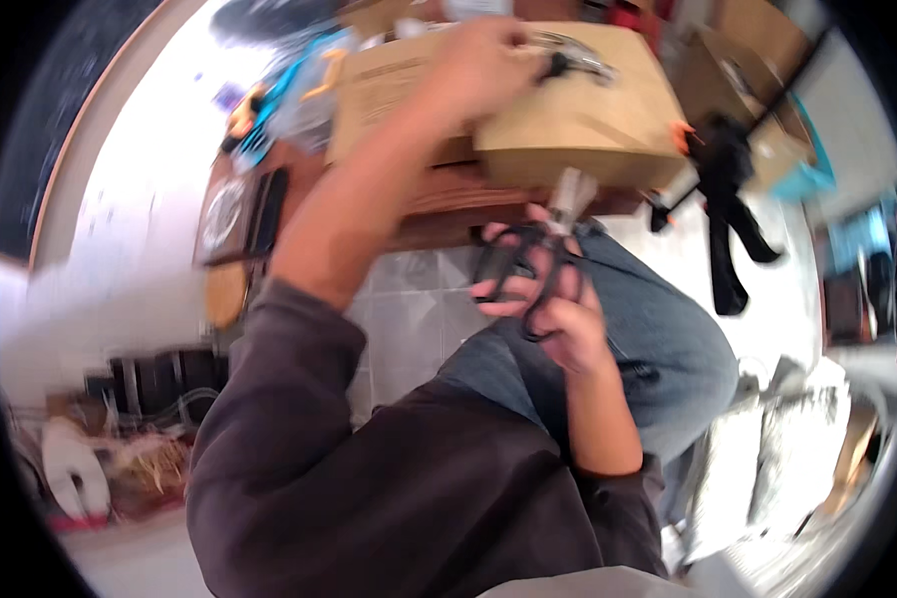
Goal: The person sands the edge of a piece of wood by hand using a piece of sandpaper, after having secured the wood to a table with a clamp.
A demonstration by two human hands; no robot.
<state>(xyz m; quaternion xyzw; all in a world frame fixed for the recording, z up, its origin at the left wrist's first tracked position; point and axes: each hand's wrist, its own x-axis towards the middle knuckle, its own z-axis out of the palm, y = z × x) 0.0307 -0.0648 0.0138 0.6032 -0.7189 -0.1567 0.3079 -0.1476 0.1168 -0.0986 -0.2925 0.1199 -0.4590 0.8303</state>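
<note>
My left hand point(483, 65) reaches across the top of a brown cardboard box point(608, 120). Its fingers are curled and smeared by motion. Against them, over the box, is a shiny silver thing with a black part point(580, 58); its kind is too blurred to tell. Lower down, above my lap, my right hand point(573, 314) is closed on a pair of scissors point(546, 274) with large black handle loops. The fingers pass around and behind the loops. The blurred metal blades point up toward the near side of the box.
The box stands on a reddish-brown wooden table point(448, 194), beside another carton point(379, 85). Clear plastic and blue items point(304, 105) lie at its left. A black stand with orange-tipped clamps point(723, 164) is at the right. Silvery wrapped bundles point(767, 463) stand at the lower right.
</note>
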